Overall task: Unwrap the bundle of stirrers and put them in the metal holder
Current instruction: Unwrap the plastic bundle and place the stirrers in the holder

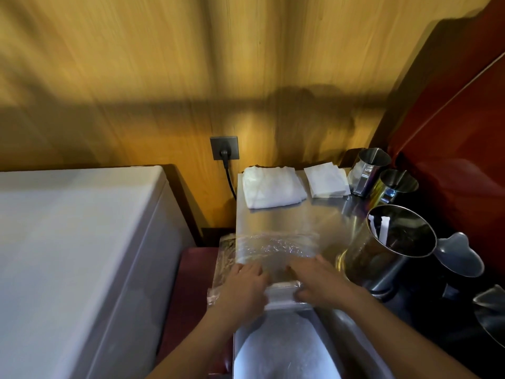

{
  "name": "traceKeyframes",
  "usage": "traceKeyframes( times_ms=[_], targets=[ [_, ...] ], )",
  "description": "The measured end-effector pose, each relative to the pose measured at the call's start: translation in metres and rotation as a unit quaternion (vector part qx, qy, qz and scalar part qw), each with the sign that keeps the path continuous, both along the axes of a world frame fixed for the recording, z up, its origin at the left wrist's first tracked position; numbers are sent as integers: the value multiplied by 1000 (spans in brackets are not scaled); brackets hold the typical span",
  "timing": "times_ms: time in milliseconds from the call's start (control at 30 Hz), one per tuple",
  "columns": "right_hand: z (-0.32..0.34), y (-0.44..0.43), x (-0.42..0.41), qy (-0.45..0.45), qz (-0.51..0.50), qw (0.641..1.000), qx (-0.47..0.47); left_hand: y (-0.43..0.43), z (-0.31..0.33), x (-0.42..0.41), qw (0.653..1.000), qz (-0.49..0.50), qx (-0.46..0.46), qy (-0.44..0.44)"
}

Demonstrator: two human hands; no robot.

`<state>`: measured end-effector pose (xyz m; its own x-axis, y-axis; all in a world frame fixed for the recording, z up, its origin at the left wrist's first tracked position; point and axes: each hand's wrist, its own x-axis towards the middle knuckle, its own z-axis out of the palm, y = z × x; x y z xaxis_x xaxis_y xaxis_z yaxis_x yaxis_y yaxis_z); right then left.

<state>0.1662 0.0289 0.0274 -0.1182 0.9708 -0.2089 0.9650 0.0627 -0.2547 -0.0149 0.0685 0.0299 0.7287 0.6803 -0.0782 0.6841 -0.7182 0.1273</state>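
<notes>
A bundle of stirrers (281,292) in clear plastic wrap lies on the steel counter (287,217) near its front. The loose clear wrap (273,248) spreads beyond it, toward the wall and over the counter's left edge. My left hand (246,283) grips the bundle's left side and my right hand (317,280) presses on its right side. A tall shiny metal holder (388,247) stands just right of my right hand, its mouth tilted toward me. The stirrers themselves are hard to make out through the wrap.
A folded white cloth (270,190) and a white napkin stack (326,180) lie at the counter's back. Two small steel jugs (369,168) (396,186) stand at the back right, with dark jugs (459,258) further right. A white appliance (76,255) is at left, a wall socket (224,148) behind.
</notes>
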Motion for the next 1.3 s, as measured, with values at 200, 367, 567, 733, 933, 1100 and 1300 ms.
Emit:
traceKeyframes(
  times_ms=[200, 367, 567, 733, 933, 1100, 1300],
  targets=[
    [-3, -30, -15, -99, 116, 967, 206, -36, -11, -2, 989, 43, 104, -95],
    [-10, -48, -7, -18, 109, 979, 171, -63, -34, -11, 990, 68, 54, -115],
    [-9, -51, -8, 82, 20, 995, 48, -66, -30, -27, 986, 58, -43, -148],
    [-12, -52, -14, -13, 52, 998, -15, -62, -21, -26, 998, 35, -14, -48],
    [-16, -69, -26, -80, 87, 965, 234, -68, -9, -13, 989, 47, 79, -114],
    [-24, -83, -19, -69, 55, 960, 267, -79, -26, -13, 985, 44, 55, -155],
    [-26, -107, -2, 32, 40, 986, 161, -96, -39, -25, 987, 40, 35, -152]
  ],
)
